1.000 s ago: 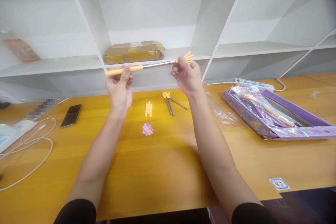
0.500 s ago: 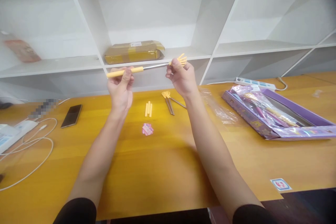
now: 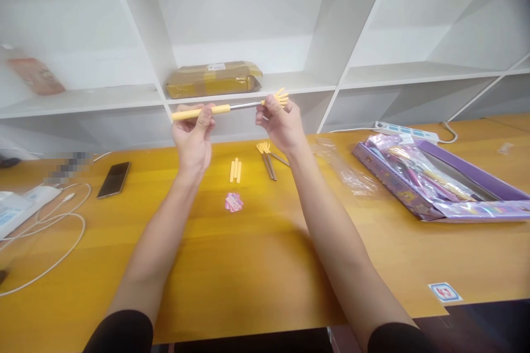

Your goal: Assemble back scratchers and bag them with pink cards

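Observation:
A back scratcher [image 3: 244, 105] with a yellow handle, a thin metal rod and a yellow claw head is held level above the table. My left hand [image 3: 192, 140] is closed round its handle, thumb on top. At the other end my right hand [image 3: 284, 124] pinches the base of the claw head. Below lie three yellow handle tubes [image 3: 236, 171], side by side. Several metal rods with yellow claw heads [image 3: 269, 162] rest to their right, one partly hidden by my right wrist. A small stack of pink cards [image 3: 233, 202] sits nearer me.
A purple box [image 3: 397, 190] of wrapped items stands on the right, with clear plastic bags [image 3: 345, 168] beside it. A phone [image 3: 114, 180] and white cables [image 3: 78, 242] lie left. Behind are a power strip [image 3: 408, 131] and white shelves holding a taped carton [image 3: 213, 80].
My right hand has moved slightly left towards my left hand, and the bare metal between handle and claw looks shorter. The view has shifted a little.

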A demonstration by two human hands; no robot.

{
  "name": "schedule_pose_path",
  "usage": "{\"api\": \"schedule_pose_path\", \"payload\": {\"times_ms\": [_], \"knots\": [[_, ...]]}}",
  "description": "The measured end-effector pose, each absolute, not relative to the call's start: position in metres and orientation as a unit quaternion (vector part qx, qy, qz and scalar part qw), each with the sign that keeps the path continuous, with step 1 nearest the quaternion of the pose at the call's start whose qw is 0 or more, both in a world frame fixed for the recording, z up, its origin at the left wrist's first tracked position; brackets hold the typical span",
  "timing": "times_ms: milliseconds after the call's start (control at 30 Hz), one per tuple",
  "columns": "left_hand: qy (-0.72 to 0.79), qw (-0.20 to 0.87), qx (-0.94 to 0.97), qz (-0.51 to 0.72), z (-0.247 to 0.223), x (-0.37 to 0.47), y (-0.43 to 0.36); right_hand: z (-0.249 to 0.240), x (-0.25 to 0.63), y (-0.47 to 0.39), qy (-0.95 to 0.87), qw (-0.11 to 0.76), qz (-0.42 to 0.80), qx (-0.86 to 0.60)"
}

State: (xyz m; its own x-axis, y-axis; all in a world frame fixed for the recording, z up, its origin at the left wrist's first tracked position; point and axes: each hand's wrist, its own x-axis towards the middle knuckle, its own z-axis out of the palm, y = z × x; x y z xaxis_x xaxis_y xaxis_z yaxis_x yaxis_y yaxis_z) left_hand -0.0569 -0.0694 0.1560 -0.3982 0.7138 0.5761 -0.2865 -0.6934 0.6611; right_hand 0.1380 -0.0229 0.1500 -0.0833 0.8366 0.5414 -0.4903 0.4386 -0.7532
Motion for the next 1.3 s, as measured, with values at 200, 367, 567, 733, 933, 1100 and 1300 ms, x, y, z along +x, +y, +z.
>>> {"api": "schedule_pose_path", "payload": {"times_ms": [200,367,567,733,933,1100,1300], "knots": [[0.224,0.318,0.45,0.804,0.152,-0.056,-0.067,0.154,0.136,-0.027,-0.524,0.661,0.509,-0.174],[0.228,0.313,0.45,0.805,0.152,-0.056,-0.066,0.154,0.133,-0.029,-0.522,0.655,0.517,-0.178],[0.229,0.311,0.458,0.801,0.152,-0.058,-0.066,0.153,0.129,-0.03,-0.515,0.653,0.526,-0.178],[0.214,0.317,0.463,0.8,0.15,-0.059,-0.065,0.153,0.128,-0.03,-0.511,0.655,0.527,-0.175],[0.217,0.325,0.465,0.795,0.148,-0.058,-0.065,0.151,0.127,-0.031,-0.515,0.655,0.524,-0.175],[0.217,0.335,0.462,0.792,0.151,-0.061,-0.066,0.151,0.125,-0.031,-0.519,0.655,0.519,-0.177],[0.196,0.37,0.441,0.794,0.151,-0.064,-0.061,0.157,0.123,-0.036,-0.512,0.671,0.498,-0.199]]}}
